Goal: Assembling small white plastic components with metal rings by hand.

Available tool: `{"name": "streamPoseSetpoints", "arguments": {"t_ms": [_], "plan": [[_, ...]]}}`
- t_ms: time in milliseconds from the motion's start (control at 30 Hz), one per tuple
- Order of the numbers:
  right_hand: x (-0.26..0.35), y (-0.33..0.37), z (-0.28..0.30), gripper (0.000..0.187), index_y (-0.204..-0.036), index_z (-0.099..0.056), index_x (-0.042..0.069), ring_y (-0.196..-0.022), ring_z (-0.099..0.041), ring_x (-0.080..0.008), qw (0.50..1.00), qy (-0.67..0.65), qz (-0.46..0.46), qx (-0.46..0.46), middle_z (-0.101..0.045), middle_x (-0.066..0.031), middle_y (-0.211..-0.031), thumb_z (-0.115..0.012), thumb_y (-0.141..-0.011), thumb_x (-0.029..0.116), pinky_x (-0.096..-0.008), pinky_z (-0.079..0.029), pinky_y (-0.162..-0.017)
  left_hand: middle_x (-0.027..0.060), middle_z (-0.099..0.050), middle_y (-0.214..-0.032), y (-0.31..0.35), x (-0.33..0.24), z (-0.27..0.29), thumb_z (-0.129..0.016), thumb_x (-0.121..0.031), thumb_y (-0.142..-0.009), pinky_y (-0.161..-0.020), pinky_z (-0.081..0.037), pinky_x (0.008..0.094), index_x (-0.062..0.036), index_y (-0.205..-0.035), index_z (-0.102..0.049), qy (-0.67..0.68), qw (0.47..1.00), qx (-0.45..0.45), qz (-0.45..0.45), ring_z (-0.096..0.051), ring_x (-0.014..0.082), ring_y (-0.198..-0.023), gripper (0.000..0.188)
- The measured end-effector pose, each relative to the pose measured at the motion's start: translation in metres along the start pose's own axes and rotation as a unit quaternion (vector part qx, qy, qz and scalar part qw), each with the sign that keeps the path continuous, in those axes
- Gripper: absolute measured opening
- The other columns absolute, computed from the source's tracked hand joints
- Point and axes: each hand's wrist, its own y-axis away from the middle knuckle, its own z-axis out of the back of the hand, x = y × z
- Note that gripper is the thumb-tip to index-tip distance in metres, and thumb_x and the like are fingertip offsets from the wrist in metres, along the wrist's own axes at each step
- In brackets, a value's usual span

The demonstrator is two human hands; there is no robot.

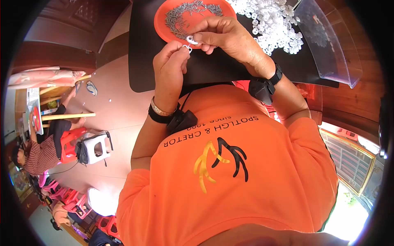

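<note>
Over the near rim of a round orange-red plate (161, 25), my two hands meet, fingertips almost touching. My left hand (170, 64) pinches a small white plastic piece (187, 48) with a ring-shaped opening between thumb and forefinger. Between the thumb and fingers of my right hand (225, 37) is another small white ringed piece (191, 40). The two pieces sit close together; whether they are joined I cannot tell. Many thin grey nail-like pins (174, 18) lie in the plate, partly hidden behind my right hand.
A heap of similar white pieces (271, 24) covers the right part of the black table (141, 57). A clear plastic bin (324, 45) lies at the table's right edge. Off to the left, a person (43, 153) sits by a red stool (72, 141) and a white stool (96, 146).
</note>
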Motion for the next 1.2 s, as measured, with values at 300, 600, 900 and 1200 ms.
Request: {"name": "streamPoseSetpoints", "arguments": {"t_ms": [300,600,900,1200], "plan": [[-0.002,0.003,-0.008,0.014,-0.094,-0.067,0.000,-0.067,-0.057,-0.0064,0.998,0.044,0.039,0.000,-0.064,-0.0013,-0.076,-0.065,-0.087,0.012,-0.0209,-0.048,-0.061,-0.0034,-0.038,-0.060,0.000,0.002,-0.004,-0.049,-0.011,-0.089,-0.048,-0.027,0.0220,-0.0026,-0.076,-0.052,0.010,1.000,-0.005,0.006,-0.033,0.0059,-0.052,0.016],[-0.005,0.008,-0.016,0.018,-0.103,-0.063,-0.001,-0.082,-0.064,-0.0091,0.989,0.064,0.128,-0.024,-0.067,-0.0044,-0.083,-0.066,-0.085,0.003,-0.0235,-0.052,-0.074,-0.0013,-0.041,-0.061,-0.001,-0.001,-0.011,-0.047,-0.013,-0.092,-0.051,-0.031,0.0224,0.0001,-0.082,-0.054,0.059,0.998,-0.008,-0.034,-0.037,0.0078,-0.053,0.018],[0.002,0.009,-0.009,0.018,-0.098,-0.064,0.003,-0.073,-0.065,-0.0126,0.970,0.146,0.192,0.029,-0.067,-0.0058,-0.082,-0.070,-0.081,0.006,-0.0255,-0.051,-0.064,0.0005,-0.045,-0.062,-0.002,0.002,-0.008,-0.045,-0.019,-0.094,-0.050,-0.032,0.0224,0.0041,-0.092,-0.057,0.097,0.995,0.019,-0.004,-0.039,0.0086,-0.053,0.027],[0.004,0.011,-0.024,0.031,-0.102,-0.064,0.002,-0.072,-0.065,-0.0212,0.868,0.384,0.306,-0.076,-0.064,-0.0090,-0.085,-0.075,-0.074,0.011,-0.0290,-0.053,-0.060,0.0011,-0.049,-0.062,-0.002,0.002,-0.012,-0.043,-0.020,-0.095,-0.050,-0.034,0.0221,0.0030,-0.088,-0.058,0.065,0.998,-0.012,0.005,-0.042,0.0082,-0.053,0.028]]}}
